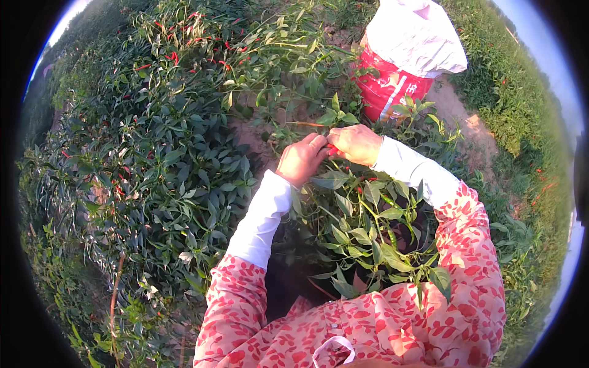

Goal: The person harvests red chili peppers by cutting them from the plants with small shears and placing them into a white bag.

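My left hand (301,158) and my right hand (356,143) meet above a chili plant (368,225), fingertips close together. Red chili peppers (333,150) show at my right hand's curled fingers, and that hand is shut on them. The fingers of my left hand bend in against the same spot; whether they grip a pepper or a stem is hidden. Just beyond my hands an orange-red chili pepper (307,123) lies among leaves. Below them, the plant carries green chili peppers (392,238) and a few red ones partly covered by foliage.
A red and white woven sack (395,87) with a white upper part stands beyond my right hand. Dense chili plants (184,152) fill the left side, with red peppers (173,58) toward the back. Bare soil (474,133) runs along the right of the sack.
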